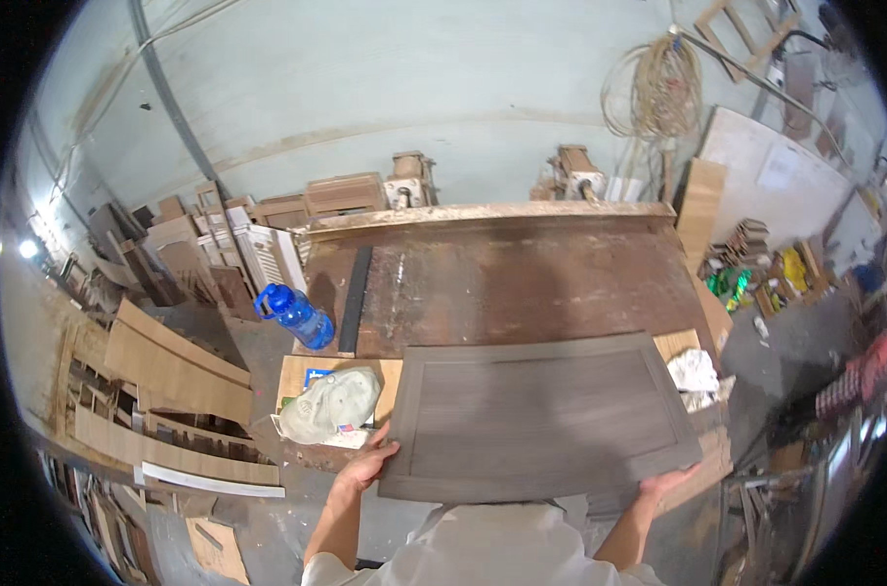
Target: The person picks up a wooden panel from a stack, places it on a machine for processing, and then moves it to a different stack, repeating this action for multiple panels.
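A dark grey-brown framed wooden panel (536, 415), like a cabinet door, spans the space before me at the front of the workbench (522, 283). My left hand (367, 461) grips its left edge near the front corner, thumb on top and the other fingers partly hidden. At the right front corner, my right hand (666, 481) is closed under the panel's edge, most of its fingers out of sight beneath. Left of the panel, a light grey cap (334, 402) lies on a wooden board. A crumpled white cloth (695, 376) sits just beyond the right edge.
A blue water bottle (297, 314) and a dark strip (357, 298) stand and lie on the bench's left side. Two clamps (408, 181) line the far edge. Stacked wooden boards (175, 361) crowd the left floor. Coiled hose (666, 88) hangs on the wall.
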`<state>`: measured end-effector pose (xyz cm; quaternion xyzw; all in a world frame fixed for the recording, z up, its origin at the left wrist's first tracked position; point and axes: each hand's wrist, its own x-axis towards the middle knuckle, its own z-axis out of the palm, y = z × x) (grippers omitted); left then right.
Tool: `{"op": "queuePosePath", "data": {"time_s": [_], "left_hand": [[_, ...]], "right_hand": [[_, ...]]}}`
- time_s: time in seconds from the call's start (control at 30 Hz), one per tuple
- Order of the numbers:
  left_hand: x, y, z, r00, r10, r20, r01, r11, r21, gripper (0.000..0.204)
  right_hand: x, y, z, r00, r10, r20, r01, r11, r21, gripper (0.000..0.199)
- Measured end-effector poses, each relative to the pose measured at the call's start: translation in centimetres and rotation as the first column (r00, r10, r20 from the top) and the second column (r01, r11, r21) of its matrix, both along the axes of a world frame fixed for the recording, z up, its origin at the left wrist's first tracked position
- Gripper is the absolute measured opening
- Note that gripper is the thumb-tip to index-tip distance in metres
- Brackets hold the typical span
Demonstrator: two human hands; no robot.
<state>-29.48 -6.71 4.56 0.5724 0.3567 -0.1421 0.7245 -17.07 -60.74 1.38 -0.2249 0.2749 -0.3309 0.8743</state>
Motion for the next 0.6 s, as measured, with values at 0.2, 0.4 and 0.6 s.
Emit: {"op": "queuePosePath", "data": {"time_s": [0.2,0.4,0.6], "left_hand": [[-3.0,0.3,-2.4,0.971,-0.239,0.005,0.239,0.97,-0.029,0.073],[-4.8,1.0,-2.3,0.913,-0.409,-0.007,0.399,0.887,0.233,0.082],[-2.4,2.8,-1.6,0.782,-0.579,-0.23,0.623,0.71,0.328,0.075]], "right_hand": [[-4.5,-0.5,-1.6,0.884,0.368,-0.288,-0.347,0.93,0.123,0.059],[-9.3,-0.1,-5.3,0.881,0.373,-0.292,-0.382,0.924,0.026,0.049],[-14.1,6.7,-5.1,0.704,0.414,-0.577,-0.46,0.885,0.075,0.022]]}}
